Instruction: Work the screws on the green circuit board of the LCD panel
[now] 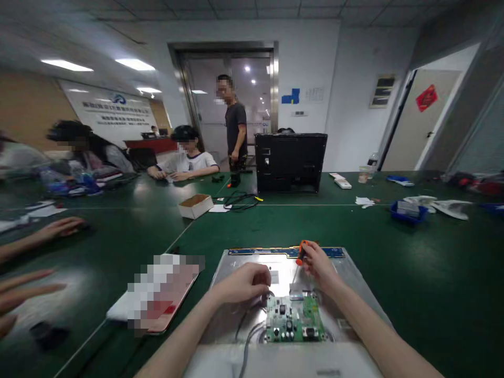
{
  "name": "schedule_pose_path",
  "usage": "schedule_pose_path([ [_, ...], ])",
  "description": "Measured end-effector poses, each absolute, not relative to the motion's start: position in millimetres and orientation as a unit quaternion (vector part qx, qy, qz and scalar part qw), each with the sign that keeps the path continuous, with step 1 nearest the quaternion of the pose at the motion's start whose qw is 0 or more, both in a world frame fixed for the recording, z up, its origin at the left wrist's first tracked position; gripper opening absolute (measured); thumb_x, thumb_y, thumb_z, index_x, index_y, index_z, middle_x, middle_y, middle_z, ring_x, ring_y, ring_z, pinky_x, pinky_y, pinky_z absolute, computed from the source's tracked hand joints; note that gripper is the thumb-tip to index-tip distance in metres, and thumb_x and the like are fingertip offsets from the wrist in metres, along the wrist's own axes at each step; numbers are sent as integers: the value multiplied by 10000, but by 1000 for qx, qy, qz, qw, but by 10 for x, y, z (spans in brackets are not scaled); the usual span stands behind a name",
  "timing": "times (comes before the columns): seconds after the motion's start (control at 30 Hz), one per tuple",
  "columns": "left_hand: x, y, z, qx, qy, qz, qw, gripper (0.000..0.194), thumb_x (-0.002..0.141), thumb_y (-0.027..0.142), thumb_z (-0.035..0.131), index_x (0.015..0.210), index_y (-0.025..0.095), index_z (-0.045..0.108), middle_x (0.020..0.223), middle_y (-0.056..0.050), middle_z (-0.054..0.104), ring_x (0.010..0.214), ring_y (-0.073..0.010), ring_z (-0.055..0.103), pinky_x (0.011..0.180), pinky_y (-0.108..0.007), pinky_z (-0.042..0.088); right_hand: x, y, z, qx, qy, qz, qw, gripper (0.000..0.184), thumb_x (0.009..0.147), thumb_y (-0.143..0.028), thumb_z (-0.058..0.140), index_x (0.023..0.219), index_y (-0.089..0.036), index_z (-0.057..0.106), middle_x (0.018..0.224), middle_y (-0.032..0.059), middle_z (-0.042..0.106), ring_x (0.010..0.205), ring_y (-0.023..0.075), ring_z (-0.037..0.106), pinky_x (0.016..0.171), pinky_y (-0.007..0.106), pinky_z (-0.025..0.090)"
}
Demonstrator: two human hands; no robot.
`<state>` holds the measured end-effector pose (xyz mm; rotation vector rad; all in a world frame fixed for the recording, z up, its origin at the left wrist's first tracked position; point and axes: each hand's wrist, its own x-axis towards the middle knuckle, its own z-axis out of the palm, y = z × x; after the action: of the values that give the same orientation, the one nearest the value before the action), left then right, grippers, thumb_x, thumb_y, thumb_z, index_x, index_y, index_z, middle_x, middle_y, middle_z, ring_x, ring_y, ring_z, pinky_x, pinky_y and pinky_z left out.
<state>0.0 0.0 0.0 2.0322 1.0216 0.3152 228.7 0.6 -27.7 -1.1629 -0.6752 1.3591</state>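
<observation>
In front of me lies a silvery display panel [226,270], back side up, with a blue strip board [255,252] along its far edge. A green circuit board [293,317] sits on the panel's near middle. My right hand [317,265] grips a screwdriver [302,253] with an orange and black handle, its shaft slanting down toward the far edge of the green board. My left hand [248,283] is curled at the board's far left corner, fingertips turned down; what they pinch, if anything, is hidden. Grey cables [248,344] run beside the board's left side.
A black monitor [291,163] stands farther back on the green table [220,231]. Left of it are a small open box [196,206] and black cable [240,200]. A blue tray [409,211] lies at right. Another person's hands [29,291] rest near papers [157,289] at left.
</observation>
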Motion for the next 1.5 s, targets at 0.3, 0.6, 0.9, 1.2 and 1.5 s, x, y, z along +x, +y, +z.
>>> schedule_pose_path([
  [0.3,-10,37,-108,796,377,108,461,120,755,265,677,767,153,718,701,-8,667,659,-161,583,614,-233,420,2262,-26,-309,-477,-317,575,584,363,744,-459,775,921,-221,567,684,-22,676,425,99,551,340,155,329],
  [0.6,-39,28,-123,802,361,119,461,106,760,245,719,803,167,776,770,-22,697,720,-170,608,658,-234,442,2236,-23,-349,-474,-335,565,587,448,700,-534,770,945,-220,565,695,-29,672,405,94,535,341,163,324],
  [0.9,-86,-54,-151,805,344,159,456,89,788,226,703,795,187,783,803,-16,699,774,-174,618,723,-247,456,2218,-46,-321,-476,-337,558,590,480,675,-549,776,956,-223,563,682,-24,677,428,106,550,345,162,338],
  [1.2,-75,-52,-163,811,344,156,447,99,779,203,706,805,194,801,791,-16,692,757,-169,615,704,-241,446,2167,-60,-292,-478,-337,546,600,578,608,-604,768,977,-227,532,681,-12,688,442,121,560,342,161,317],
  [1.5,-58,-65,-177,807,353,168,443,101,760,188,710,788,193,808,768,-14,685,732,-161,598,683,-239,437,2170,-75,-269,-468,-370,508,622,566,678,-640,749,1002,-231,530,655,-34,651,455,125,546,359,175,330],
])
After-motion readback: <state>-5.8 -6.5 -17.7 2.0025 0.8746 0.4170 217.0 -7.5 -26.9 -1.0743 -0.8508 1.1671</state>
